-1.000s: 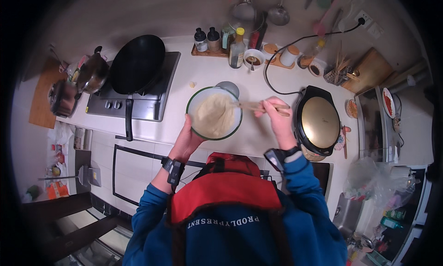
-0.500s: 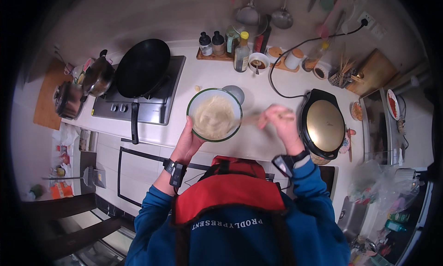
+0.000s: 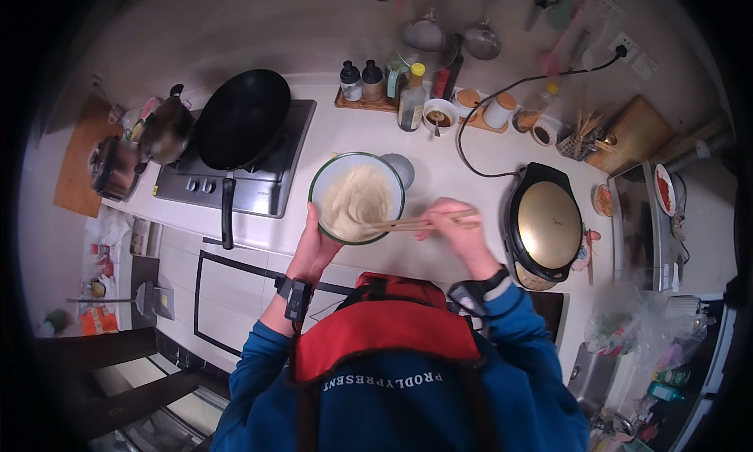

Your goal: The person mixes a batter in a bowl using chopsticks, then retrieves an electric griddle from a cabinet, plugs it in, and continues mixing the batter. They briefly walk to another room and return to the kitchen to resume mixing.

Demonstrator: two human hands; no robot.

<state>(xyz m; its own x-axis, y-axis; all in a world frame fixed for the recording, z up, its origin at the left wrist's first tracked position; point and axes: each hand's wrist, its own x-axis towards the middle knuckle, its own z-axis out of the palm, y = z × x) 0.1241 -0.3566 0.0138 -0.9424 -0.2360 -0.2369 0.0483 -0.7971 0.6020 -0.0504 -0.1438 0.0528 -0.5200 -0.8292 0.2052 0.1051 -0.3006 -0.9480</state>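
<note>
Where the blue top [image 3: 392, 421] fills the bottom of the frame, white lettering runs across it upside down; marks on the hob [image 3: 255, 198] are tiny. Just left of centre, the left hand [image 3: 316, 250] cups the lower-left side of a green-rimmed white bowl [image 3: 332, 173], thumb at its rim. To the bowl's right, the right hand [image 3: 457, 228] pinches wooden chopsticks [image 3: 412, 225], their tips in pale batter [image 3: 357, 193]. The bowl partly hides a grey round object [image 3: 401, 170]. A black pan [image 3: 245, 118] sits upper left, a gold-topped griddle [image 3: 551, 220] right.
</note>
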